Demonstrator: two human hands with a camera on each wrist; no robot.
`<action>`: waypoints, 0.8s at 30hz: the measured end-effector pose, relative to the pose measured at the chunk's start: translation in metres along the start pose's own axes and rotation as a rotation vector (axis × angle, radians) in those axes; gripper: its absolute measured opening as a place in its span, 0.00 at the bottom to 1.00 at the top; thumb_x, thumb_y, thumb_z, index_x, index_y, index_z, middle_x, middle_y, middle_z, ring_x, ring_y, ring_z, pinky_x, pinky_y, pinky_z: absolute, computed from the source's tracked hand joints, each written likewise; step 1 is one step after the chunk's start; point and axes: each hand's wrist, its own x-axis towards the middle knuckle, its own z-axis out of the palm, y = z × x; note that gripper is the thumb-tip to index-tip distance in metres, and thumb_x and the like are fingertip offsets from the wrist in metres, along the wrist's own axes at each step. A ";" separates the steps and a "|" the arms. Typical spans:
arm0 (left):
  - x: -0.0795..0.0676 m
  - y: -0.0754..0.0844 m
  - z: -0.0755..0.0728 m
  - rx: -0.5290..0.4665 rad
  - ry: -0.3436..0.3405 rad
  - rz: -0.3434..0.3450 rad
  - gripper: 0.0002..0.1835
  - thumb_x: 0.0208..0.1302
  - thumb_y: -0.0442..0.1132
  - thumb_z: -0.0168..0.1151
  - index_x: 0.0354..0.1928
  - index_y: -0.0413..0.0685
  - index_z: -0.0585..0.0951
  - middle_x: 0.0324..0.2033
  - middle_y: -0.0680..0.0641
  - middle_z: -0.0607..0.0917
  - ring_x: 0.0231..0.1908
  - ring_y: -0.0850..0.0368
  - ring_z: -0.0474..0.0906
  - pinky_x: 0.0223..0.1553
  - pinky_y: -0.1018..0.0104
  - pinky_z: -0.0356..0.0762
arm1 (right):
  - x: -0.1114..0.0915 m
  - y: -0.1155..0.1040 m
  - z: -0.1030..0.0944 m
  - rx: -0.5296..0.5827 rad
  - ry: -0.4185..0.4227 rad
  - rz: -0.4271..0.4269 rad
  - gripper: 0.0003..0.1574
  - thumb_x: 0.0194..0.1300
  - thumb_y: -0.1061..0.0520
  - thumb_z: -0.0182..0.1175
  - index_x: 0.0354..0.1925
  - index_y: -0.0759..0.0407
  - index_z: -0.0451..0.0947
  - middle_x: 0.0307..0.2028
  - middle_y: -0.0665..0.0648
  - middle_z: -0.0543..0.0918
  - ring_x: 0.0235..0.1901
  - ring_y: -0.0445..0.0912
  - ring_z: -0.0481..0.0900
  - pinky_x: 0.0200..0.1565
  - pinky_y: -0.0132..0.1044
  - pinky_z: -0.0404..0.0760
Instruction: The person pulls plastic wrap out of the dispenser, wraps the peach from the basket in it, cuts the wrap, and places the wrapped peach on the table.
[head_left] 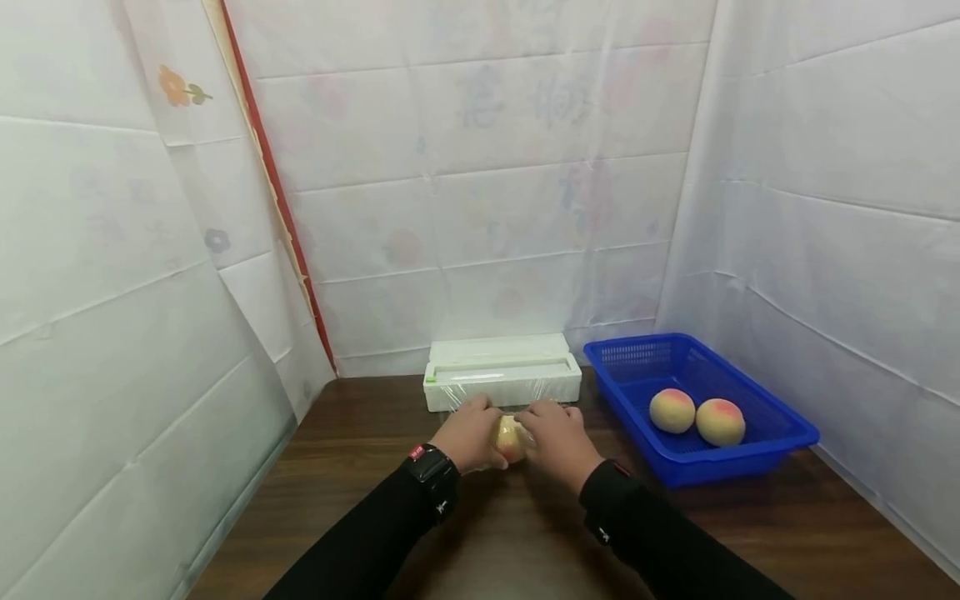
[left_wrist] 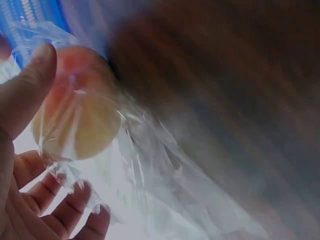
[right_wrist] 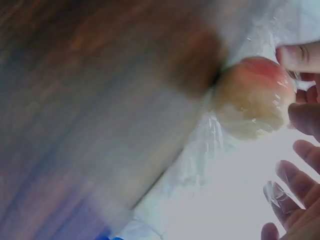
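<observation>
On the table [head_left: 322, 517], a white box [head_left: 502, 388] is set just behind, presumably for supplying plastic film [left_wrist: 145, 165]. By the left hand [head_left: 468, 435], half curled against it, the film-covered peach [head_left: 510, 443] is apparently steadied. Film is met by the right hand's [head_left: 558, 440] parted fingertips; whether it is pinched cannot be told. Two peaches [head_left: 672, 411] are contained by the blue basket [head_left: 723, 470].

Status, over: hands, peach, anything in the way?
Left hand and right hand at peach. Clear film over it, slack sheet trailing. White box close beyond, possible snag.
</observation>
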 end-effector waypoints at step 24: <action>0.032 -0.034 0.003 -0.086 -0.105 -0.030 0.29 0.59 0.54 0.78 0.58 0.49 0.85 0.47 0.50 0.82 0.44 0.56 0.78 0.46 0.59 0.80 | 0.015 0.012 0.032 0.166 -0.344 0.249 0.45 0.66 0.48 0.74 0.76 0.52 0.70 0.69 0.59 0.81 0.66 0.62 0.77 0.53 0.62 0.67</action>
